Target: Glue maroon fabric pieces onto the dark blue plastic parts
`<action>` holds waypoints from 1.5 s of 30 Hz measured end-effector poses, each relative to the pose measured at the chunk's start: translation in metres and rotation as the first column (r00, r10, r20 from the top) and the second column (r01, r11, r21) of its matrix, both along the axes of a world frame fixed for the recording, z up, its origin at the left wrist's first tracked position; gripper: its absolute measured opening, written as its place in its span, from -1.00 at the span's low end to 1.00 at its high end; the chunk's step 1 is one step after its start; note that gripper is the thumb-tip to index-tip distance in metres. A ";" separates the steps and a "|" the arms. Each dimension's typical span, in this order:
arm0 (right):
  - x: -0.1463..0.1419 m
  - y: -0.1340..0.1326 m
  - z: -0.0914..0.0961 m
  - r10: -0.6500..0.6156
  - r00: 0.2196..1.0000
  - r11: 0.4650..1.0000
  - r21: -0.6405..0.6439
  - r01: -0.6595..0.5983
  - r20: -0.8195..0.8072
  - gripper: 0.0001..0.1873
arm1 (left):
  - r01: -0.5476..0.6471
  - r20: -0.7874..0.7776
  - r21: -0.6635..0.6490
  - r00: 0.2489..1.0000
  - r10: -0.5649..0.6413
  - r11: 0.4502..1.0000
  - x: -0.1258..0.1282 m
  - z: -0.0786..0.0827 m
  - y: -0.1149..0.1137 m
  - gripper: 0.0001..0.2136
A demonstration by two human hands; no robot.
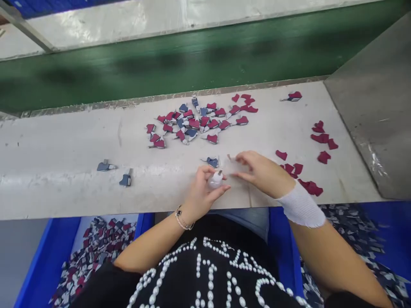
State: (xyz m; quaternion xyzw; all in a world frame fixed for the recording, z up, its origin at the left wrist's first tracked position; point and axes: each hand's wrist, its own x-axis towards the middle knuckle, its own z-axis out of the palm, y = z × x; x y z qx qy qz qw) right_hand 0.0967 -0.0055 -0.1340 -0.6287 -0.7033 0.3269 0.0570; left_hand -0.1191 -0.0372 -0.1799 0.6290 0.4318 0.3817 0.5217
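My left hand [205,190] is closed around a small white rounded part [215,179] at the near edge of the white bench [64,171]. My right hand [260,171], with a white band on its wrist, pinches a small pale piece [231,162] just beside the white part. A grey-blue piece [212,161] lies right behind my left fingers. Farther back on the bench sits a pile of several red-capped grey pieces [202,122]. Loose dark red caps [303,171] lie scattered to the right of my right hand.
A green conveyor belt [192,60] runs behind the bench. Two grey pieces [115,171] lie apart on the left. Blue bins [48,265] full of red and grey pieces stand below the bench on both sides. A grey metal panel [375,111] slopes at the right.
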 end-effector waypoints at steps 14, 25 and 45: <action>-0.013 -0.022 0.074 0.290 0.939 0.938 0.249 -0.240 -0.187 -0.64 | 0.204 0.005 0.064 0.979 -0.205 0.977 0.002 0.047 -0.002 -0.75; -0.013 -0.023 0.079 0.316 0.913 0.946 0.157 -0.283 -0.257 -0.66 | 0.378 0.186 -0.338 0.925 -0.332 0.862 -0.013 0.061 0.001 -0.74; -0.006 -0.025 0.068 0.046 0.830 0.969 -0.178 -0.172 -0.556 -0.79 | 0.470 0.577 -0.517 0.809 -0.114 0.715 -0.003 0.049 -0.001 -0.66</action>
